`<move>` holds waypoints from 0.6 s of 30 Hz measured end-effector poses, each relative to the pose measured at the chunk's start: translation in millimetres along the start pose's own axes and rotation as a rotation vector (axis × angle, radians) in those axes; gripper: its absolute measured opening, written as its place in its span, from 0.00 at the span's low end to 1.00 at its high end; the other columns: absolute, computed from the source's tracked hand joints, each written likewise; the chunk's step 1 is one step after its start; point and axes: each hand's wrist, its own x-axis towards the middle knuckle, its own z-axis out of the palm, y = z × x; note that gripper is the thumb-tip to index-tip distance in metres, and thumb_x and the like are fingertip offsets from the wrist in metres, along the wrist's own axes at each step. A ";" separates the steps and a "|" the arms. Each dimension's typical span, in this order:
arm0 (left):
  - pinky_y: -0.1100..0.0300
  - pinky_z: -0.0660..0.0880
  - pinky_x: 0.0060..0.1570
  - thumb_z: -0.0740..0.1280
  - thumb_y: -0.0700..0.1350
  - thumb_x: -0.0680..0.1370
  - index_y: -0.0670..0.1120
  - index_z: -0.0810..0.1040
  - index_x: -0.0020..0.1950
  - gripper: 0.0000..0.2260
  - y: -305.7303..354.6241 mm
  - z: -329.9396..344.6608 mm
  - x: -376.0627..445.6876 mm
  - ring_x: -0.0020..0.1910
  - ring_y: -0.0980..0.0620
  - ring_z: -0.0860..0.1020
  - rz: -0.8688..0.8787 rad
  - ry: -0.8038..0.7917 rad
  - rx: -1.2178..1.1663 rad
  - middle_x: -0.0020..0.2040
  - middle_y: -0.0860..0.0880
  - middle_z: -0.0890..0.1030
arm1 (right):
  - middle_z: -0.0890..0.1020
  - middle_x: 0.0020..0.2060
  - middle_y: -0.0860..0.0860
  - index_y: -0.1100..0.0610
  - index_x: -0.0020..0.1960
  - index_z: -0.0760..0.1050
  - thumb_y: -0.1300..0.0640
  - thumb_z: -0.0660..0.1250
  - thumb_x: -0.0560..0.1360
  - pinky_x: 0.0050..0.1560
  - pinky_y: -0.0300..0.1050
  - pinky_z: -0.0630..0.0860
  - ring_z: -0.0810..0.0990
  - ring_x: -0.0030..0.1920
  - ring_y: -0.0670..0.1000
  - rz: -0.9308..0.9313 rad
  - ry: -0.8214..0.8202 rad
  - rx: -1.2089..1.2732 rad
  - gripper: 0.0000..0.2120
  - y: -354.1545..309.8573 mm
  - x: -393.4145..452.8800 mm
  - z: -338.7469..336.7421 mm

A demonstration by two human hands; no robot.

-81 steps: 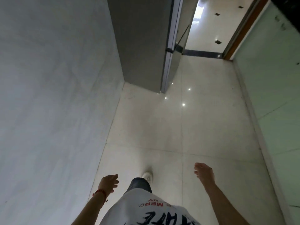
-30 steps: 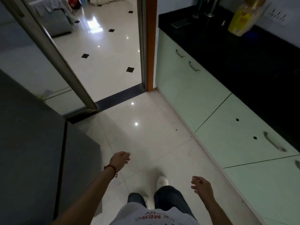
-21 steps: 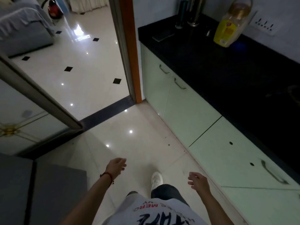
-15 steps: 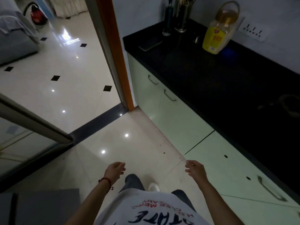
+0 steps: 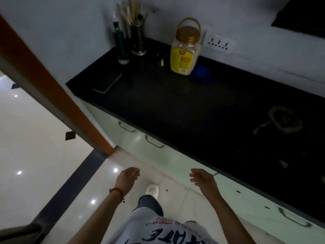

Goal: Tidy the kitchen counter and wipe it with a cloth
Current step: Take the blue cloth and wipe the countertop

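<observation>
Counter [image 5: 184, 110], black, runs along the right wall over pale green cabinets [image 5: 158, 155]. On its far end: yellow-labelled plastic jar [image 5: 184, 53], utensil holder [image 5: 138, 39], dark bottle [image 5: 120, 44], phone [image 5: 108, 82], blue box [image 5: 201, 73]. Left hand [image 5: 127, 177] and right hand [image 5: 202, 178] hang loosely open, empty, short of the counter.

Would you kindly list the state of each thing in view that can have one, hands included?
Left hand: open, empty.
Right hand: open, empty.
Plastic jar: upright, gold lid on, handle raised.
Utensil holder: upright, holding utensils.
Dark bottle: upright.
Small glass: upright.
Phone: lying flat on the counter.
Cabinet doors: shut.
</observation>
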 end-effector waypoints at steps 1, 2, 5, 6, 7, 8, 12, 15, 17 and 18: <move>0.58 0.73 0.52 0.60 0.41 0.78 0.41 0.78 0.55 0.10 17.9 -4.5 11.4 0.49 0.46 0.78 0.066 -0.006 0.046 0.52 0.41 0.81 | 0.82 0.42 0.52 0.50 0.43 0.77 0.62 0.61 0.76 0.41 0.40 0.72 0.80 0.39 0.50 -0.016 0.026 0.030 0.10 -12.2 4.1 0.5; 0.58 0.73 0.53 0.60 0.41 0.78 0.43 0.79 0.54 0.09 34.5 -7.8 19.5 0.51 0.46 0.79 0.138 -0.002 0.077 0.52 0.43 0.81 | 0.81 0.41 0.52 0.51 0.43 0.77 0.63 0.61 0.76 0.41 0.40 0.73 0.80 0.40 0.50 -0.042 0.053 0.061 0.10 -23.3 7.3 0.9; 0.62 0.71 0.57 0.63 0.41 0.77 0.41 0.79 0.56 0.10 88.6 -15.5 51.5 0.54 0.52 0.77 0.382 -0.010 0.162 0.53 0.49 0.79 | 0.82 0.42 0.52 0.54 0.48 0.78 0.64 0.61 0.76 0.44 0.41 0.74 0.81 0.43 0.53 -0.100 0.174 0.113 0.09 -55.7 28.9 2.0; 0.64 0.70 0.56 0.62 0.41 0.77 0.42 0.78 0.58 0.11 105.1 -15.5 60.3 0.53 0.54 0.76 0.453 -0.015 0.207 0.53 0.51 0.78 | 0.82 0.43 0.53 0.52 0.48 0.77 0.63 0.62 0.76 0.45 0.41 0.75 0.81 0.44 0.54 -0.119 0.213 0.123 0.08 -64.8 35.6 2.0; 0.65 0.69 0.54 0.62 0.42 0.78 0.42 0.77 0.59 0.11 118.5 -14.2 69.7 0.53 0.56 0.75 0.509 -0.024 0.251 0.53 0.52 0.77 | 0.82 0.44 0.54 0.50 0.47 0.77 0.60 0.63 0.76 0.46 0.41 0.75 0.81 0.45 0.54 -0.128 0.251 0.114 0.07 -71.8 42.3 1.7; 0.65 0.70 0.53 0.62 0.42 0.78 0.43 0.76 0.59 0.12 129.7 -12.2 79.7 0.53 0.55 0.75 0.549 -0.037 0.284 0.54 0.51 0.78 | 0.83 0.45 0.54 0.50 0.48 0.78 0.58 0.63 0.75 0.45 0.39 0.74 0.81 0.46 0.53 -0.136 0.287 0.092 0.06 -78.0 48.4 1.3; 0.59 0.71 0.59 0.62 0.45 0.77 0.43 0.75 0.61 0.14 159.6 1.8 120.8 0.59 0.48 0.75 0.671 -0.031 0.426 0.58 0.44 0.78 | 0.81 0.49 0.50 0.53 0.59 0.76 0.56 0.62 0.76 0.40 0.27 0.68 0.77 0.47 0.44 -0.117 0.357 -0.099 0.12 -99.5 68.1 0.6; 0.49 0.67 0.67 0.61 0.49 0.77 0.43 0.71 0.66 0.20 179.7 17.0 151.7 0.68 0.44 0.68 0.721 0.014 0.601 0.67 0.43 0.72 | 0.80 0.55 0.51 0.54 0.61 0.74 0.56 0.62 0.76 0.49 0.31 0.70 0.77 0.54 0.46 -0.110 0.344 -0.165 0.14 -111.9 91.0 -2.5; 0.47 0.58 0.71 0.59 0.50 0.78 0.45 0.64 0.71 0.22 187.2 27.4 173.6 0.74 0.45 0.58 0.702 0.014 0.770 0.74 0.45 0.62 | 0.79 0.56 0.52 0.55 0.62 0.74 0.56 0.62 0.76 0.52 0.35 0.70 0.77 0.56 0.48 -0.111 0.336 -0.202 0.14 -122.1 111.4 -7.4; 0.47 0.54 0.73 0.57 0.52 0.78 0.47 0.60 0.73 0.24 187.9 31.8 183.6 0.76 0.47 0.54 0.678 0.002 0.858 0.76 0.46 0.58 | 0.79 0.57 0.53 0.55 0.62 0.74 0.56 0.62 0.76 0.53 0.36 0.69 0.77 0.56 0.49 -0.114 0.338 -0.217 0.15 -127.6 122.1 -10.8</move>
